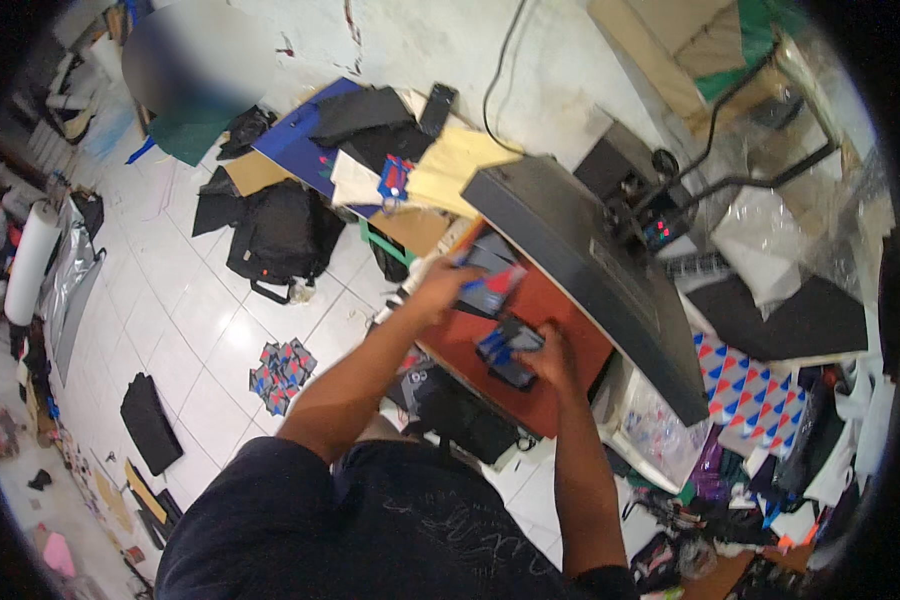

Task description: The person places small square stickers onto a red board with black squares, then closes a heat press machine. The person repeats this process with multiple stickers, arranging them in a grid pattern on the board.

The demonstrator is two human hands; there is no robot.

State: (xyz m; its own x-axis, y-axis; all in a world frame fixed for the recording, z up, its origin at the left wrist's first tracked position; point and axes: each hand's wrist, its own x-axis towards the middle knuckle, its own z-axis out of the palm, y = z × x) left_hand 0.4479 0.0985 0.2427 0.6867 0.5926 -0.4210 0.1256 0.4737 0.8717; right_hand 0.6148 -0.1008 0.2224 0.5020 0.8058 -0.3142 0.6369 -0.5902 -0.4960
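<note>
A heat press stands before me with its dark upper plate (590, 270) raised at a slant over a reddish-brown pad (460, 338). Over the pad's far part, my left hand (444, 290) grips a grey fabric patch (493, 290) with red and blue on it; motion blurs it somewhat. Closer to me, my right hand (552, 357) has its fingers closed on a darker grey patch (510, 368) with blue marks, low over the pad. Another grey piece (490, 250) lies near the pad's far edge, partly covered by the plate.
A heap of similar patches (281, 375) lies on the tiled floor at left, near a black bag (282, 232). Beyond the press, a blue board (300, 130) carries dark cloth and a phone (437, 108). Patterned sheets (750, 390) and plastic bags crowd the right side.
</note>
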